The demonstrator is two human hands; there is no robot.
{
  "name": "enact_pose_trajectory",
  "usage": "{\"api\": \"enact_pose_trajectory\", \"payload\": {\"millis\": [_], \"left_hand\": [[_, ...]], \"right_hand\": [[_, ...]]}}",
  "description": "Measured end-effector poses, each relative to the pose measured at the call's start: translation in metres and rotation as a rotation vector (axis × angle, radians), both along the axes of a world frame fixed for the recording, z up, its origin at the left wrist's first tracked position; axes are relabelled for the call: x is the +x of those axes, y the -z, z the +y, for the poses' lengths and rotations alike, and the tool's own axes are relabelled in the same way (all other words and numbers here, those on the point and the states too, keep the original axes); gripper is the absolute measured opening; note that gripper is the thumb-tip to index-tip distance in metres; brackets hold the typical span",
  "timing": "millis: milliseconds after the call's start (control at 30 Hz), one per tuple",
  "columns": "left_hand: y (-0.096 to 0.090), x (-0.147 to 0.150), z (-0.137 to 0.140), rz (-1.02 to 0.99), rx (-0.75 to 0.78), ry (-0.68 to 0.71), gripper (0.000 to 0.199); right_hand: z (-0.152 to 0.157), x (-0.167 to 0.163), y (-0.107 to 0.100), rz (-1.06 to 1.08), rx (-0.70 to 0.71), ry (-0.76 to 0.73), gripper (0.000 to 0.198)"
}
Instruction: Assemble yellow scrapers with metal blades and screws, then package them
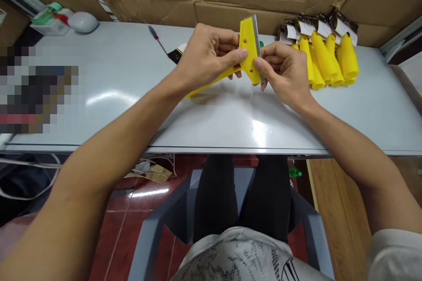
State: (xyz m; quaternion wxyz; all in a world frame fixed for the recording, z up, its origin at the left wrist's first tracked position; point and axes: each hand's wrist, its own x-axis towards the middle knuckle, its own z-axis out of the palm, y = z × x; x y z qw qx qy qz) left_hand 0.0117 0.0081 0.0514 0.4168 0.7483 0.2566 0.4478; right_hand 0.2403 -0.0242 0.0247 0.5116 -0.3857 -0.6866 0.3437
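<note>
Above the white table I hold a yellow scraper [249, 48] with a flat head, small screws and a grey metal blade along its right edge. My left hand [211, 50] is closed around the neck, thumb on the head's left side. The yellow handle slants down to the left, partly behind my left forearm. My right hand [285, 68] pinches the blade side of the head, its thumb on the lower front; the fingers behind are partly hidden. A black-and-white card [174, 55] shows just behind my left hand.
Several yellow scraper handles [325, 59] with black-and-white cards lie at the right of the table [132, 114]. A screwdriver [154, 35] rests at the back left. A white rounded object [83, 22] sits near the left corner. Cardboard [158, 0] lines the back.
</note>
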Motion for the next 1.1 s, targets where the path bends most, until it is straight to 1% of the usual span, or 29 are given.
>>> {"api": "enact_pose_trajectory", "payload": {"millis": [100, 267, 367, 433, 533, 633, 700, 767, 800, 833, 900, 933, 1000, 1033, 1100], "left_hand": [[0.0, 0.0, 0.001, -0.012, 0.013, 0.009, 0.033], [-0.001, -0.002, 0.001, 0.023, 0.005, 0.012, 0.034], [0.001, -0.002, 0.003, 0.036, -0.002, 0.017, 0.036], [0.002, -0.001, 0.002, 0.025, -0.005, 0.008, 0.038], [0.002, -0.001, 0.001, 0.017, -0.001, -0.028, 0.034], [0.001, -0.008, 0.01, 0.009, 0.005, -0.046, 0.034], [-0.001, -0.019, 0.024, -0.026, 0.031, -0.093, 0.038], [-0.002, -0.031, 0.04, -0.045, 0.037, -0.15, 0.044], [-0.002, -0.037, 0.048, -0.044, 0.016, -0.169, 0.049], [-0.001, -0.041, 0.055, -0.028, -0.017, -0.178, 0.052], [0.001, -0.046, 0.064, -0.025, -0.059, -0.216, 0.059], [0.003, -0.046, 0.067, -0.024, -0.071, -0.236, 0.061], [0.007, -0.041, 0.069, -0.036, -0.071, -0.266, 0.062], [0.009, -0.038, 0.068, -0.048, -0.065, -0.278, 0.06], [0.014, -0.032, 0.066, -0.067, -0.046, -0.277, 0.048]], "right_hand": [[0.0, -0.001, 0.0, -0.017, 0.004, 0.033, 0.077], [0.0, 0.002, 0.0, -0.02, 0.034, 0.023, 0.069], [0.0, 0.001, 0.0, -0.048, 0.037, 0.053, 0.074], [-0.001, -0.001, 0.0, -0.065, 0.041, 0.06, 0.074], [-0.001, -0.005, 0.0, -0.052, 0.031, 0.052, 0.075], [0.004, -0.004, 0.004, -0.028, 0.021, 0.081, 0.077], [0.01, 0.0, 0.007, -0.125, 0.067, 0.132, 0.066], [0.016, 0.006, 0.01, -0.362, 0.164, 0.154, 0.047], [0.019, 0.008, 0.012, -0.502, 0.219, 0.14, 0.038], [0.021, 0.01, 0.013, -0.632, 0.272, 0.108, 0.034], [0.024, 0.011, 0.016, -0.809, 0.341, 0.026, 0.042], [0.025, 0.01, 0.017, -0.853, 0.35, -0.01, 0.046], [0.027, 0.008, 0.018, -0.894, 0.339, -0.053, 0.046], [0.027, 0.007, 0.018, -0.907, 0.33, -0.061, 0.043], [0.028, 0.006, 0.018, -0.932, 0.32, -0.059, 0.036]]}}
